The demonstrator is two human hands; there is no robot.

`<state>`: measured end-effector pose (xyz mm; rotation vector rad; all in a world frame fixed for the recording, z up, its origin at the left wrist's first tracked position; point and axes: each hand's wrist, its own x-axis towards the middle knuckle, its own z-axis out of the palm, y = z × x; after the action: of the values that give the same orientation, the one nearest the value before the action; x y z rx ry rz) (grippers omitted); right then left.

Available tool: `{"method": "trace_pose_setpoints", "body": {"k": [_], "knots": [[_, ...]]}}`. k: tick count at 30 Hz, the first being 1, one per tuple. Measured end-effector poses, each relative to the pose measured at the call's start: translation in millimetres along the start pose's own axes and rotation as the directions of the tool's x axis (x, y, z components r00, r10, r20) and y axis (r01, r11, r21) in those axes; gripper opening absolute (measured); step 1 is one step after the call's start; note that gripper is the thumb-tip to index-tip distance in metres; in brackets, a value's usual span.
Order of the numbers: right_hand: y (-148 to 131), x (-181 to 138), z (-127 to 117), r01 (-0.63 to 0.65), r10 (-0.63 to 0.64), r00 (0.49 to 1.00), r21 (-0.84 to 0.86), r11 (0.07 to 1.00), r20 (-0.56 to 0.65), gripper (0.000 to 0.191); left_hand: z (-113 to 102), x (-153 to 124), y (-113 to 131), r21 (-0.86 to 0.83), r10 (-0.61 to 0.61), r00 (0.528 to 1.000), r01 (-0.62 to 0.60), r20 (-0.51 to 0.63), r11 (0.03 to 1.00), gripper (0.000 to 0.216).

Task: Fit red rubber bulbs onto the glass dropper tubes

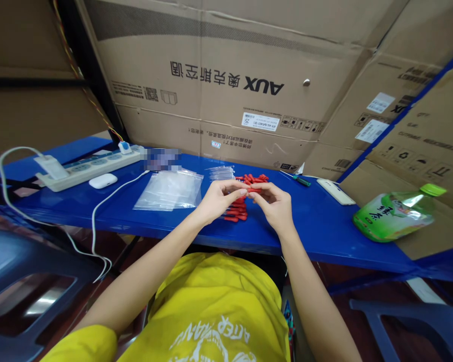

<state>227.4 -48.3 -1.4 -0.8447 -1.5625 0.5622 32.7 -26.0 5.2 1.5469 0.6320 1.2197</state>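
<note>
Over the front middle of the blue table, my left hand (219,200) and my right hand (275,202) meet at the fingertips. Both are closed in a pinch on a small red piece (254,190), mostly covered by the fingers. Below them lies a stack of red-handled pieces (238,211), partly hidden by my left hand. Just behind the fingers is a loose heap of red pieces (257,178). A bundle of thin clear plastic pieces (221,173) sits behind my left hand. Flat clear plastic bags (169,190) lie to its left.
A screwdriver (301,180), a pale phone-like slab (335,192) and a green tea bottle (394,215) lie on the right. On the left are a power strip (94,166), a white case (103,181) and cables. Large cardboard boxes (226,100) wall off the back.
</note>
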Motion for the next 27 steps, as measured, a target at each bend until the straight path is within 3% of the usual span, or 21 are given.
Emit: {"method": "trace_pose_setpoints", "body": {"k": [5,10,22,27], "knots": [[-5.8,1.0,-2.4,0.22,-0.226,0.974,-0.244,0.945,0.0,0.006,-1.0,0.8,-1.7,0.045,0.01,1.0,-0.01,-0.016,0.999,0.029],[-7.9,0.2,-2.6,0.314,-0.32,0.947,-0.302,0.9,0.032,0.008,-2.5,2.5,-5.4,0.034,0.006,1.0,-0.005,-0.008,0.999,0.029],[-2.7,-0.7,-3.1,0.383,-0.375,0.922,-0.332,0.862,0.092,0.009,-2.4,3.3,-7.0,0.24,0.081,0.996,-0.072,-0.03,0.968,0.02],[-3.0,-1.8,-1.4,0.323,-0.309,0.946,-0.34,0.883,0.096,0.01,-7.1,2.9,-6.8,0.418,0.163,0.987,-0.153,0.013,0.895,0.017]]}}
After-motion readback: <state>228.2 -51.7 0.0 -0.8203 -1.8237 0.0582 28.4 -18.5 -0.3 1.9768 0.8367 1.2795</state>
